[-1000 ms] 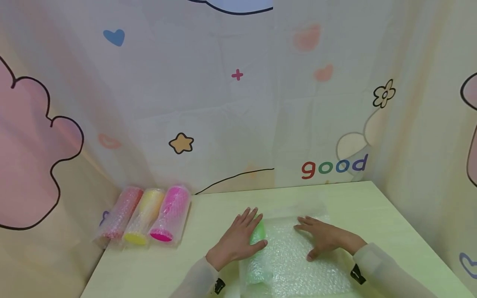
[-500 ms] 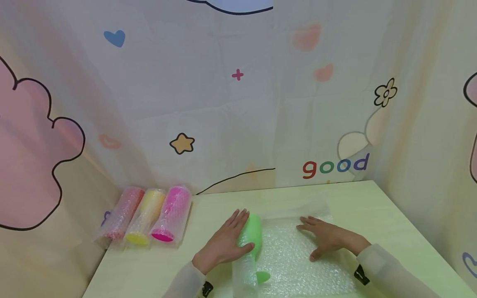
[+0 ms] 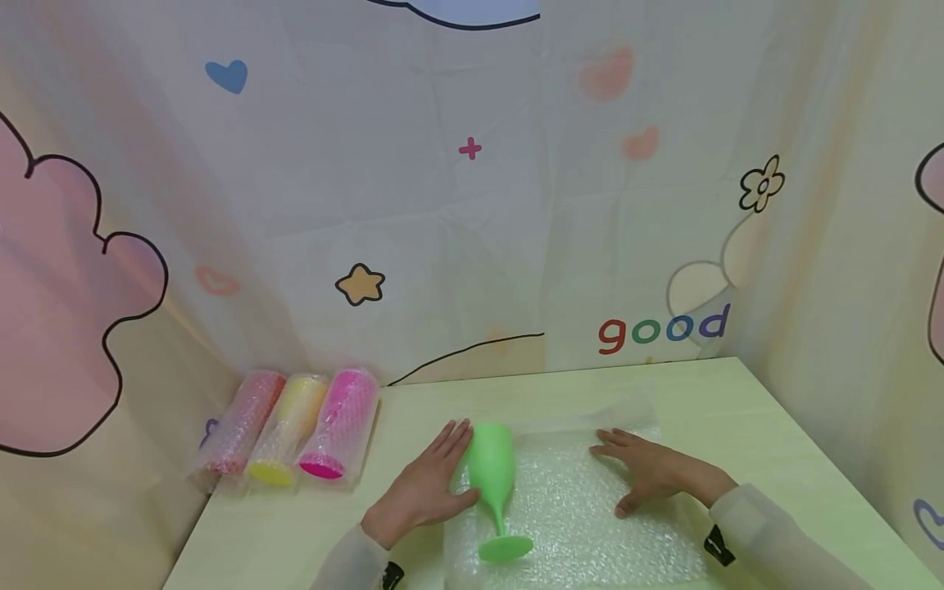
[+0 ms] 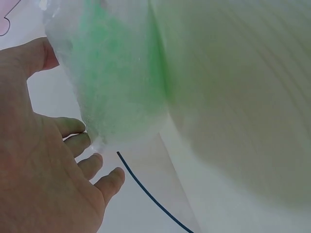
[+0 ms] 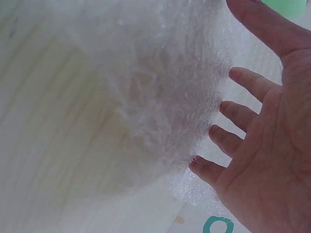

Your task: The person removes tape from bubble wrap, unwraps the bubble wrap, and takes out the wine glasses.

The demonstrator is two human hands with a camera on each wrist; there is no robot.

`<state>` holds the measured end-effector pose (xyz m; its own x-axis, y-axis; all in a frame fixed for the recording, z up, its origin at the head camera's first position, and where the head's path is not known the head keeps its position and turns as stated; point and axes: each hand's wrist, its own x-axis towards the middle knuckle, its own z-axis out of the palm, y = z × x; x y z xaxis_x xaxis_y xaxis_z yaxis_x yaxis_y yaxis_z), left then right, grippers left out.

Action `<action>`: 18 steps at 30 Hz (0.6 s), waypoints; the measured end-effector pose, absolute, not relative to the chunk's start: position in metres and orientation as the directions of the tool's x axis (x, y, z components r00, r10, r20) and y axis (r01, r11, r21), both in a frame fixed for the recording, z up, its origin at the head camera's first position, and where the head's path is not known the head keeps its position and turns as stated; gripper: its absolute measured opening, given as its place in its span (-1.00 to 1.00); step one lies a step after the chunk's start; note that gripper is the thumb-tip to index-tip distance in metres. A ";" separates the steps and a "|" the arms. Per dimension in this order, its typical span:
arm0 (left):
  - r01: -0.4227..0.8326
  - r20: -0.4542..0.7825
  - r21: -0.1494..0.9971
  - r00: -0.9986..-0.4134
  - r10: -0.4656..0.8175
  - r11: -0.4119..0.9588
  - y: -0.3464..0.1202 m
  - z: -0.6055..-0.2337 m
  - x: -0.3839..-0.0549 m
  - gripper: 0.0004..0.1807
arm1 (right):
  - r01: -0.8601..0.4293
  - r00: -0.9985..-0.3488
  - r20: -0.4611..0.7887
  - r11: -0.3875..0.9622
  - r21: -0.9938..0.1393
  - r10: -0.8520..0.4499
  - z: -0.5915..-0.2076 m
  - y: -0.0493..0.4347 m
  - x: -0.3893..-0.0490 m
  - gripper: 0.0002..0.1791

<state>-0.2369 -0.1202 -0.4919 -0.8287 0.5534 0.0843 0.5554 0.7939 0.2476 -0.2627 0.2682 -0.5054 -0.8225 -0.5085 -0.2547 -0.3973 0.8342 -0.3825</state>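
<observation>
A green plastic goblet (image 3: pixel 492 463) lies on its side on a sheet of bubble wrap (image 3: pixel 575 516), its round foot toward me. Along the goblet's left side, my left hand (image 3: pixel 428 483) rests with straight fingers at the wrap's left part, thumb near the bowl. The left wrist view shows green through clear wrap (image 4: pixel 114 92) beside that hand's fingertips. My right hand (image 3: pixel 656 471) lies on the right part of the sheet, fingers spread. Seen from the right wrist, its fingertips (image 5: pixel 228 138) touch the wrap's edge.
To the left on the pale table (image 3: pixel 413 410) lie three wrapped goblets: a red one (image 3: pixel 247 418), a yellow one (image 3: pixel 291 426) and a pink one (image 3: pixel 341 422). A printed curtain (image 3: pixel 472 229) hangs behind the table.
The left hand has moved left and the wrap's left part has come off the green goblet, which now shows fully uncovered. The right hand has barely shifted.
</observation>
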 end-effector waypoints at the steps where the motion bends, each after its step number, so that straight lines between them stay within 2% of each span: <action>1: 0.552 0.083 0.241 -0.831 0.550 0.798 -0.122 -0.492 -0.237 -0.04 | -0.395 -0.824 -0.255 0.835 -0.383 -0.507 -0.505 0.268 -0.262 0.09; 12: 0.545 0.124 0.093 -0.837 0.533 0.833 -0.138 -0.503 -0.235 -0.04 | -0.385 -0.829 -0.253 0.837 -0.389 -0.499 -0.504 0.270 -0.260 0.09; 18: 0.530 0.132 0.088 -0.845 0.518 0.843 -0.147 -0.505 -0.232 -0.05 | -0.374 -0.831 -0.261 0.840 -0.393 -0.492 -0.505 0.270 -0.260 0.08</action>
